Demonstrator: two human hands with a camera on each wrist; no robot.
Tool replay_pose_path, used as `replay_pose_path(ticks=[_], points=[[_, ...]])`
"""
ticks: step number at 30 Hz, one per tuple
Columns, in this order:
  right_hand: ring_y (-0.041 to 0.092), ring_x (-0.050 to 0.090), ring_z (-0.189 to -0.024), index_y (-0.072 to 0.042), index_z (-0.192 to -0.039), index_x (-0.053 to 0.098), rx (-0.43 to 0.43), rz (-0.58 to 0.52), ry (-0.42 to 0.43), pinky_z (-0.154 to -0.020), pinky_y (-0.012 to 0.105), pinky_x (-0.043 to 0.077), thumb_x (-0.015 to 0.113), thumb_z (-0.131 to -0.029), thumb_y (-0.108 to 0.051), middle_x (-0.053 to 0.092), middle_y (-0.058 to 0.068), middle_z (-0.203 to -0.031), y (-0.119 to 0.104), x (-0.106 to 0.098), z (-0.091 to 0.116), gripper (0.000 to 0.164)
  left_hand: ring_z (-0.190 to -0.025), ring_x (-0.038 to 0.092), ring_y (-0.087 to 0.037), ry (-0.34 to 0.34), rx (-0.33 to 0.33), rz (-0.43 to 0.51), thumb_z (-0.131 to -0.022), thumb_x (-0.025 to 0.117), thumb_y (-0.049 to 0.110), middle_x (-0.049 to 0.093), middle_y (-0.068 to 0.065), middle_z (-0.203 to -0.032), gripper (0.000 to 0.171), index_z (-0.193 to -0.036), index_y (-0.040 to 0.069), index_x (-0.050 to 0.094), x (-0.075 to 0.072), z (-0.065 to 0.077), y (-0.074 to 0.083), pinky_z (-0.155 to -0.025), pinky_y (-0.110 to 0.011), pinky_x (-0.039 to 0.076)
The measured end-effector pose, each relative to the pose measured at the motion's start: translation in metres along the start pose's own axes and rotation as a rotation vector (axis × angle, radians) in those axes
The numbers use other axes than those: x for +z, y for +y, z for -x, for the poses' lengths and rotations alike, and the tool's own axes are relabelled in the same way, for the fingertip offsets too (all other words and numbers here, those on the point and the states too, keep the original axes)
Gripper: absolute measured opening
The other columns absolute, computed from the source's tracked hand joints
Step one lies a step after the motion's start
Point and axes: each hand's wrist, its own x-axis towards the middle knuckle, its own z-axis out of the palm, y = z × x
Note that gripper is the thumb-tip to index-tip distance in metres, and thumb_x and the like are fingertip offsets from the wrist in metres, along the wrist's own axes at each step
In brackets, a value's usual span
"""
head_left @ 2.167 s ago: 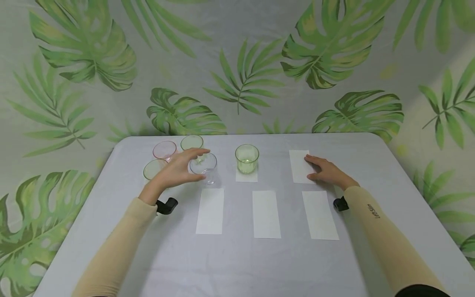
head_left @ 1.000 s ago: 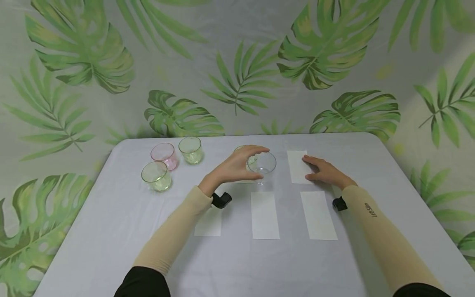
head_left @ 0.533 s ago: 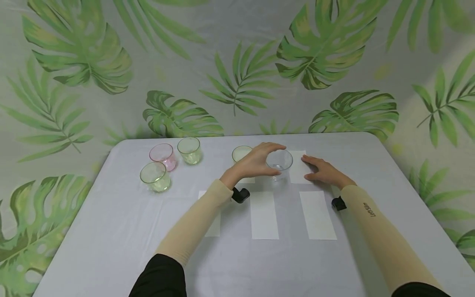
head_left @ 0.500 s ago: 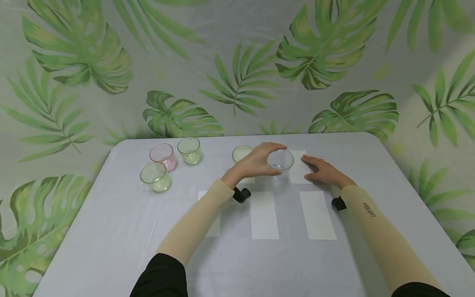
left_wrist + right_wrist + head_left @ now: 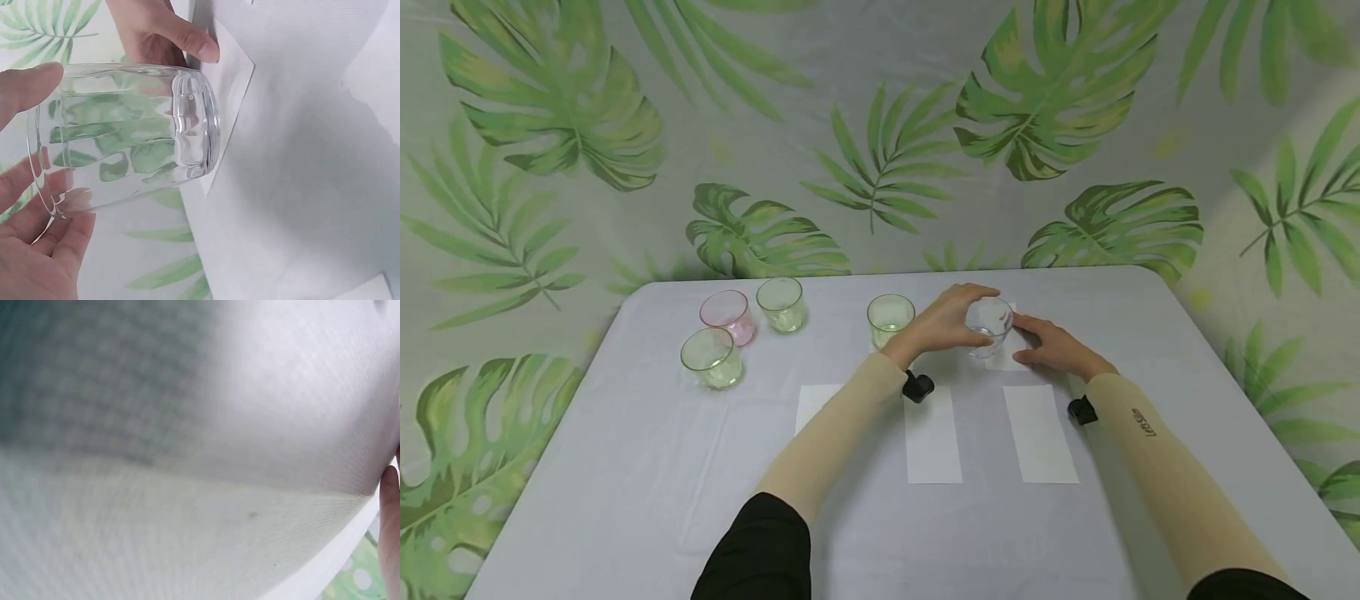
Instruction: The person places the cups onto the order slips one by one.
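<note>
My left hand grips a clear drinking glass near its rim, thumb on one side and fingers on the other. In the left wrist view the clear glass holds nothing, and its base is over or beside a white card; I cannot tell whether they touch. My right hand rests with relaxed fingers at the right edge of that white card. A green-tinted glass stands left of the clear one, partly behind my left hand. The right wrist view shows mostly blurred white cloth.
Two green-tinted glasses and a pink-tinted glass stand at the table's back left. A row of white cards lies in front: a left card partly under my left sleeve, a middle card and a right card.
My left hand has carried the clear glass from the group at left, past the green glass, rightward to the back-right card. My right hand has stayed at that card.
</note>
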Motion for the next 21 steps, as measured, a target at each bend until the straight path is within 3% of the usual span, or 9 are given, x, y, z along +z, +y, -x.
replay_pose_path(ticks=[7,13,21], points=[[0.050,0.014,-0.136,0.011,-0.145,0.026,-0.002,0.021,0.010,-0.109,0.062,0.014,0.068,-0.090,-0.023,0.020,0.034,-0.148,0.003,0.001,-0.001,0.077,-0.131,0.039,-0.022,0.040,-0.031,0.013,-0.081,0.078,0.024,0.048,-0.008,-0.140,0.067,-0.138,0.005,0.048,0.014,-0.014,-0.004,-0.109,-0.028,0.027],[0.050,0.014,-0.137,0.011,-0.145,0.024,-0.027,-0.018,0.021,-0.108,0.062,0.015,0.069,-0.089,-0.019,0.019,0.033,-0.149,0.004,0.001,-0.001,0.078,-0.131,0.039,-0.021,0.056,-0.035,-0.027,-0.081,0.078,0.025,0.049,-0.008,-0.140,0.067,-0.138,0.005,0.048,0.025,-0.026,-0.006,-0.111,-0.024,0.021],[0.049,0.017,-0.136,0.009,-0.145,0.029,-0.037,-0.032,0.028,-0.108,0.061,0.017,0.070,-0.089,-0.020,0.022,0.033,-0.148,0.005,0.001,-0.001,0.076,-0.132,0.038,-0.022,0.063,-0.081,-0.060,-0.081,0.077,0.027,0.048,-0.008,-0.141,0.069,-0.140,0.007,0.046,0.035,-0.032,-0.003,-0.109,-0.023,0.025]])
